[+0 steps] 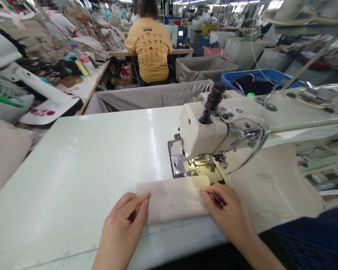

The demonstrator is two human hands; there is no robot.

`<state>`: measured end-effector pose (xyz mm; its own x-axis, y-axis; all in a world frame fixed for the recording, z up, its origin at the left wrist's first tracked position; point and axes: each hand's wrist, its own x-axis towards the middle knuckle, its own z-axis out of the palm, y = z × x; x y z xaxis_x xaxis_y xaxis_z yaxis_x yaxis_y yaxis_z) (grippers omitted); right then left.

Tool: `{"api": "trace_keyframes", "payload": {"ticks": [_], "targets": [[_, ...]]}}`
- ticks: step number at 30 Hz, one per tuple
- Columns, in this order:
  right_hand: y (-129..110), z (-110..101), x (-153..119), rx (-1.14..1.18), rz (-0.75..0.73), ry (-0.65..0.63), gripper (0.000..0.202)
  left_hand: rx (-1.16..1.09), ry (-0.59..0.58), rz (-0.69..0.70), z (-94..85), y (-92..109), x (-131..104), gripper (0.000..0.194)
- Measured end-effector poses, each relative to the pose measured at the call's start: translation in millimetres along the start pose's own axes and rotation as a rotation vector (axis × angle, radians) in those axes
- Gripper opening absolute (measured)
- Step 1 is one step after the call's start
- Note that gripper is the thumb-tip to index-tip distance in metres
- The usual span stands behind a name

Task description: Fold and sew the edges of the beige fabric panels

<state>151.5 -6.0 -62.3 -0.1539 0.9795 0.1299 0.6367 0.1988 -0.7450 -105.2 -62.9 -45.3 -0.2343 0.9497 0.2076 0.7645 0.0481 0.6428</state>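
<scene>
A small beige fabric piece (174, 200), roughly rectangular, lies on the white tabletop just in front of the sewing machine (202, 131). My left hand (126, 221) pinches its left edge between thumb and fingers. At the opposite end, my right hand (225, 210) pinches the right edge. The fabric's far edge reaches the metal needle plate (183, 159), near the lit presser foot (204, 161). A larger beige cloth (270, 183) is spread to the right, beyond my right hand and partly under the machine arm.
The white table (87, 168) stretches to the left. A fabric-lined bin (152, 96) stands behind it, and a blue tub (228, 78) is at the back right. A person in a yellow shirt (152, 48) sits ahead. Beige cloth (5, 153) is heaped at far left, near a white fan (47, 108).
</scene>
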Motion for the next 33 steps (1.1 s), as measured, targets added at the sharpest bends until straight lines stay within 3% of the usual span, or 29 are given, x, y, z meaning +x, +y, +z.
{"api": "trace_keyframes", "payload": {"ticks": [8,18,26,30,33], "targets": [[-0.6,-2.1,1.0,0.005,0.012,-0.026,0.023,0.014,-0.074,-0.043,-0.6,-7.4,-3.5,0.027],[-3.7,-3.2,5.4,-0.034,0.028,-0.037,0.026,0.022,-0.054,-0.042,-0.1,-7.5,-4.0,0.028],[-2.7,-2.3,8.2,-0.179,-0.016,-0.027,0.031,0.061,-0.044,0.057,2.6,-6.4,-0.9,0.032],[-1.3,-9.5,7.3,-0.278,-0.183,-0.096,0.013,0.237,0.027,0.182,3.5,4.0,-0.4,0.032],[1.2,-17.8,7.3,-0.378,-0.391,-0.117,0.016,0.435,0.086,0.352,1.1,4.2,1.3,0.025]]}}
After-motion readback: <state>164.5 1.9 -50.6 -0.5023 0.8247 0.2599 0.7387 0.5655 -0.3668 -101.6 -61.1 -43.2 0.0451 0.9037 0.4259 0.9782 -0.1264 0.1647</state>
